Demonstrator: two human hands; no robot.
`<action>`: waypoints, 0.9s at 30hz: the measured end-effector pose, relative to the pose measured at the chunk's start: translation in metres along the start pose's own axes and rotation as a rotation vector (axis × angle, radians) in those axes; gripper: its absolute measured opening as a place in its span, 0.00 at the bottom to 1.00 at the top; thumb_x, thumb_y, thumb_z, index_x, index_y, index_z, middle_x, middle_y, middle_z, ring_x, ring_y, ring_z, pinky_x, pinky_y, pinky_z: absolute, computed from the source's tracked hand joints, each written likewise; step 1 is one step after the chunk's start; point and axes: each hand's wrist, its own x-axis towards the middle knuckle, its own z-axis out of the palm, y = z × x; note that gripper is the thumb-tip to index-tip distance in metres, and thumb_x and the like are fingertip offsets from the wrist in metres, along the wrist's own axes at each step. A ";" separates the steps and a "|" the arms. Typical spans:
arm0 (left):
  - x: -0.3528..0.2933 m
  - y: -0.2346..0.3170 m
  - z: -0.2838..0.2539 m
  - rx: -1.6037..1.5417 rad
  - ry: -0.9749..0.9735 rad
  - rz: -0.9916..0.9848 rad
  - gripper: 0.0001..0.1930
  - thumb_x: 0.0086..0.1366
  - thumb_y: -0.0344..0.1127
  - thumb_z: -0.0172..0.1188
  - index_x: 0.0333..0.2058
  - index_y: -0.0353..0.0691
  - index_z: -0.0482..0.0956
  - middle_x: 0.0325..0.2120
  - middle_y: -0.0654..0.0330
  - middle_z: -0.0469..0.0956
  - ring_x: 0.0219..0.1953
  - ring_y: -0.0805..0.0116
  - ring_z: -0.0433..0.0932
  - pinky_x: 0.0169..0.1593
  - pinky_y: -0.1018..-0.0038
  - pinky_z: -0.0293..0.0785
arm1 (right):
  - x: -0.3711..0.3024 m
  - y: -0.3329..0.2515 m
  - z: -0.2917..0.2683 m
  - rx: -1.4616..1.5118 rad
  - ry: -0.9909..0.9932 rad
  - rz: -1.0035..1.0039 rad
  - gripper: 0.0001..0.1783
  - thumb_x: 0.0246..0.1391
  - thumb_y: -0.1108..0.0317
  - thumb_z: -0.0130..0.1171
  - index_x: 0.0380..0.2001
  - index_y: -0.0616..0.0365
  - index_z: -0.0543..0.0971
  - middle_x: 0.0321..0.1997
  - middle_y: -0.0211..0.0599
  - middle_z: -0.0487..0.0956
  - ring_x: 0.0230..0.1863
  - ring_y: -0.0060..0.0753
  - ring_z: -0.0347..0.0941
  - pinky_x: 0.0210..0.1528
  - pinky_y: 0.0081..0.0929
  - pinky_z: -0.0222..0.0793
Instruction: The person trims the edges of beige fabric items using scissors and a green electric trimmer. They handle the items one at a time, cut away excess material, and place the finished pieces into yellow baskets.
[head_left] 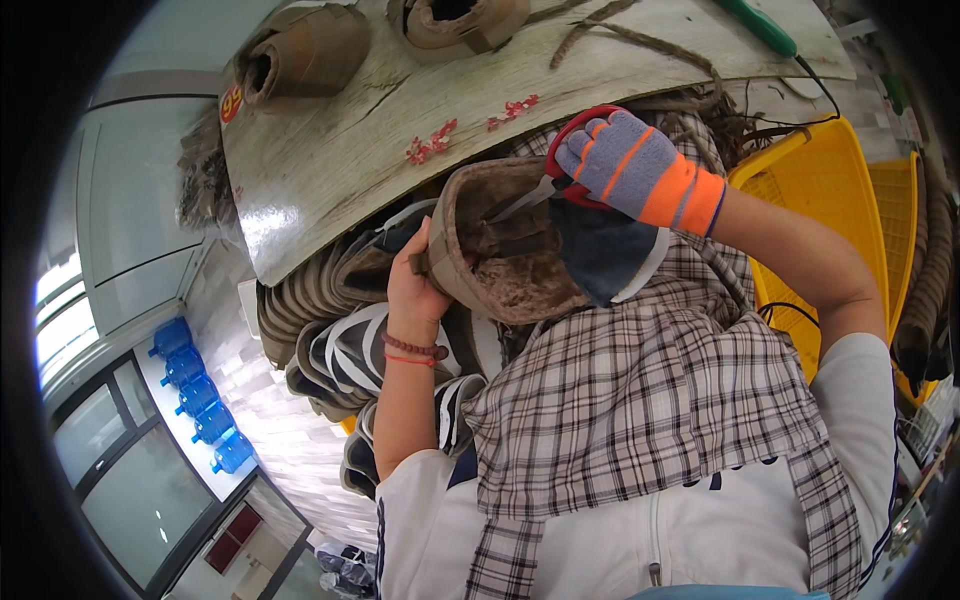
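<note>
My bare left hand (415, 284) grips the left rim of a brown fleece-lined piece, round and hollow like a hat (462, 268). Its opening faces up toward me, and a dark blue flap with a pale edge hangs out at the right. In a grey and orange striped glove, my right hand (632, 165) is closed around red-handled scissors (580, 128). The blades point left and down into the piece's opening. Whether their tips touch the lining I cannot tell. A plaid apron (640, 400) covers my lap beneath the piece.
A wood-patterned table (330, 170) lies ahead, holding two similar brown pieces (305, 55), brown strips (640, 30) and a green-handled tool (757, 25). Stacked brown pieces (305, 315) stand by my left arm. Yellow baskets (822, 200) are at right; blue water bottles (198, 393) line the far left.
</note>
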 end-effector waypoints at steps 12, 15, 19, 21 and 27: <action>-0.005 0.000 0.004 0.069 0.124 0.011 0.14 0.64 0.39 0.49 0.42 0.37 0.73 0.38 0.57 0.75 0.43 0.59 0.72 0.51 0.57 0.67 | -0.012 0.012 -0.012 0.249 0.004 0.170 0.17 0.41 0.55 0.60 0.32 0.53 0.75 0.28 0.32 0.74 0.32 0.35 0.70 0.35 0.29 0.65; -0.011 0.002 -0.008 0.098 0.145 -0.007 0.14 0.65 0.39 0.48 0.44 0.38 0.73 0.40 0.57 0.75 0.43 0.60 0.72 0.51 0.55 0.67 | -0.028 0.002 -0.018 0.384 0.074 0.290 0.18 0.39 0.53 0.62 0.32 0.52 0.76 0.26 0.34 0.74 0.31 0.38 0.70 0.36 0.30 0.64; -0.019 0.002 -0.010 0.138 0.169 -0.047 0.13 0.65 0.38 0.48 0.43 0.39 0.73 0.37 0.58 0.75 0.41 0.60 0.71 0.53 0.53 0.64 | -0.033 -0.027 -0.021 0.449 -0.193 0.241 0.15 0.41 0.53 0.61 0.29 0.51 0.77 0.25 0.36 0.75 0.31 0.37 0.72 0.35 0.29 0.65; -0.022 0.001 -0.004 0.167 0.173 -0.035 0.13 0.64 0.38 0.49 0.43 0.39 0.73 0.37 0.58 0.75 0.41 0.60 0.72 0.54 0.53 0.64 | -0.023 -0.035 -0.019 0.389 -0.268 0.223 0.14 0.41 0.54 0.60 0.29 0.50 0.78 0.26 0.35 0.76 0.31 0.36 0.73 0.34 0.28 0.66; -0.025 -0.001 0.004 0.193 0.205 -0.005 0.13 0.64 0.38 0.49 0.43 0.37 0.73 0.37 0.58 0.76 0.40 0.62 0.73 0.55 0.53 0.63 | -0.004 -0.050 -0.009 0.350 -0.396 0.147 0.11 0.41 0.63 0.58 0.29 0.54 0.78 0.28 0.35 0.77 0.32 0.35 0.75 0.31 0.28 0.67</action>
